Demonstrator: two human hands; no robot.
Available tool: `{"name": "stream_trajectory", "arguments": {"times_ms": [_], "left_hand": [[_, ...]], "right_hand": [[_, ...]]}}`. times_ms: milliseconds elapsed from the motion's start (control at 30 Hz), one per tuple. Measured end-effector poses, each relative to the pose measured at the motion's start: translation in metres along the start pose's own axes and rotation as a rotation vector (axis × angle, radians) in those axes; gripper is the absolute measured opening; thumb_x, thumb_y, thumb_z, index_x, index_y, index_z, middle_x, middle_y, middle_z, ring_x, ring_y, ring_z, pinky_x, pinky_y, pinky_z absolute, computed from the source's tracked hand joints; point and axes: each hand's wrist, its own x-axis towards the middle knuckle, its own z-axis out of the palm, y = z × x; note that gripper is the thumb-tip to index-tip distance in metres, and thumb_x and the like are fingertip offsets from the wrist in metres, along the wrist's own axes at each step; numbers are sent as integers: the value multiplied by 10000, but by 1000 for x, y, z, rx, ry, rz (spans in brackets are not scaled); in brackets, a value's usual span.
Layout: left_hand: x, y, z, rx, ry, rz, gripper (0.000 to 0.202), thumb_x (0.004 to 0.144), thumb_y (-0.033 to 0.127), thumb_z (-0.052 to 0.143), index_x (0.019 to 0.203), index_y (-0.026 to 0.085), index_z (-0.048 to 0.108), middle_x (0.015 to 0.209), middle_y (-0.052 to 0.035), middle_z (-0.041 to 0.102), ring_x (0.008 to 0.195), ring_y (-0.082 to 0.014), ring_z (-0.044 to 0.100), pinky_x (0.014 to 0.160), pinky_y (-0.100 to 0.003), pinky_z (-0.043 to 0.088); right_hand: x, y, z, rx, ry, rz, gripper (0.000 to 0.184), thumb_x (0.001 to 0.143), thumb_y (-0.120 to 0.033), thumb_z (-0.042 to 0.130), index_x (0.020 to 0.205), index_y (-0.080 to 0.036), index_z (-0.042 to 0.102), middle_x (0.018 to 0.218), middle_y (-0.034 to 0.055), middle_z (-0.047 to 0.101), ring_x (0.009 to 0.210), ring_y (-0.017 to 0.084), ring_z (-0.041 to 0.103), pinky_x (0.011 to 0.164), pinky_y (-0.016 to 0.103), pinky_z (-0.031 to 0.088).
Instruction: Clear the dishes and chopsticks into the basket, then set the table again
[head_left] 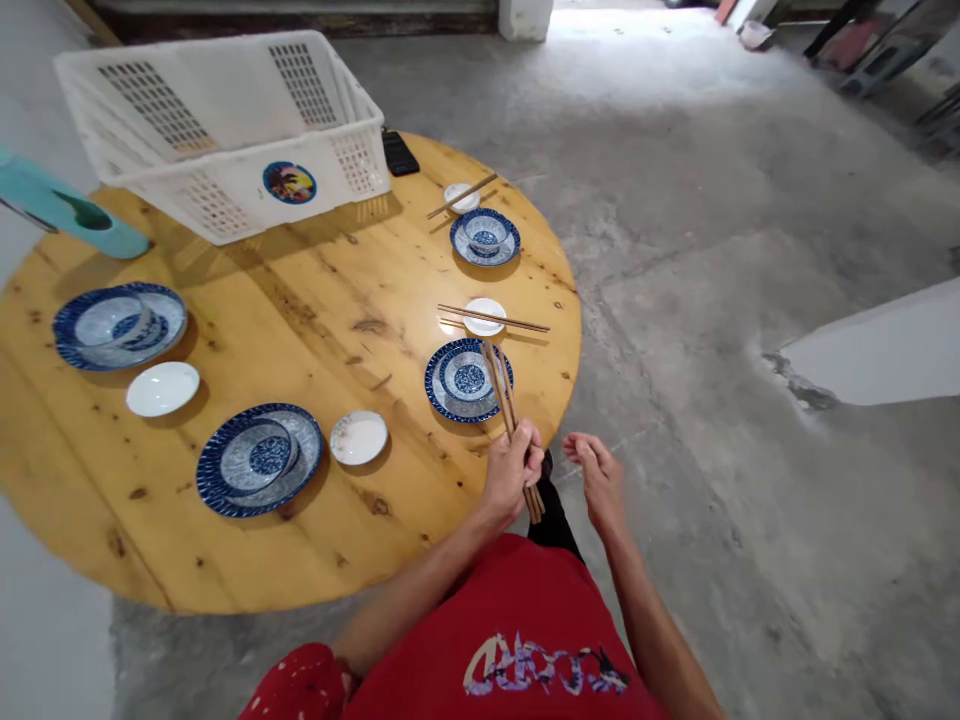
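Note:
My left hand is closed around a bundle of brown chopsticks at the table's near right edge. Their upper ends reach over the nearest right-hand blue-patterned plate, which has a small bowl on it. Just to the right, past the table edge, my right hand hangs in the air with loosely bent fingers and nothing visible in it. Beyond that plate, a pair of chopsticks lies across a small white dish. Farther back, another pair rests on a second white dish.
On the round wooden table stands a white plastic basket, with a black phone beside it. Other blue plates with bowls and white dishes sit on the left. A turquoise object is at far left.

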Motion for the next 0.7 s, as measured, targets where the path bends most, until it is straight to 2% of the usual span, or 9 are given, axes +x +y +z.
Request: {"name": "stream_trajectory", "arguments": {"times_ms": [67,167,233,333,433,533,700], "left_hand": [[13,7,0,-62,93,29,485,778,629,671,757,181,489,440,114,340,338,-13,212,349,-147,165],[33,14,6,-149,206,70,471,759,591,715,765,176,493,459,112,359,341,-6,222,346,-136,169],[45,14,15,-190,283,106,468,749,580,731,770,172,502,469,110,373,342,-3,230,345,-132,173],[64,10,35,-235,390,169,473,744,586,734,769,170,511,466,110,377,337,-2,226,340,-132,172],[80,3,58,-261,480,230,465,751,575,736,768,166,513,468,108,379,338,0,226,341,-130,175],[93,-3,78,-287,548,287,451,755,551,743,772,164,511,479,101,396,346,2,241,347,-127,187],[110,-4,89,-319,637,337,458,750,558,740,783,164,508,492,94,427,346,3,250,345,-127,186]], "right_hand": [[47,-8,-7,-324,-44,-232,366,942,-454,465,1051,-171,670,1034,112,703,983,242,631,907,402,476],[124,-20,-5,-663,-100,-539,360,964,-370,419,1167,-150,620,1172,148,651,1118,268,569,990,427,426],[172,-27,4,-815,-152,-664,373,969,-327,418,1234,-121,580,1239,174,611,1185,278,526,1024,425,396],[228,-35,23,-979,-269,-738,413,974,-320,444,1292,-72,535,1281,205,576,1219,296,490,1029,414,379],[262,-40,38,-1106,-417,-751,438,970,-342,482,1301,-58,518,1282,213,571,1191,304,496,989,396,392],[281,-43,48,-1224,-564,-776,434,972,-372,496,1290,-78,510,1223,205,595,1129,296,534,918,371,419],[294,-39,57,-1335,-734,-742,308,1012,-363,409,1120,-127,573,1042,176,654,957,256,642,775,317,444]]}}
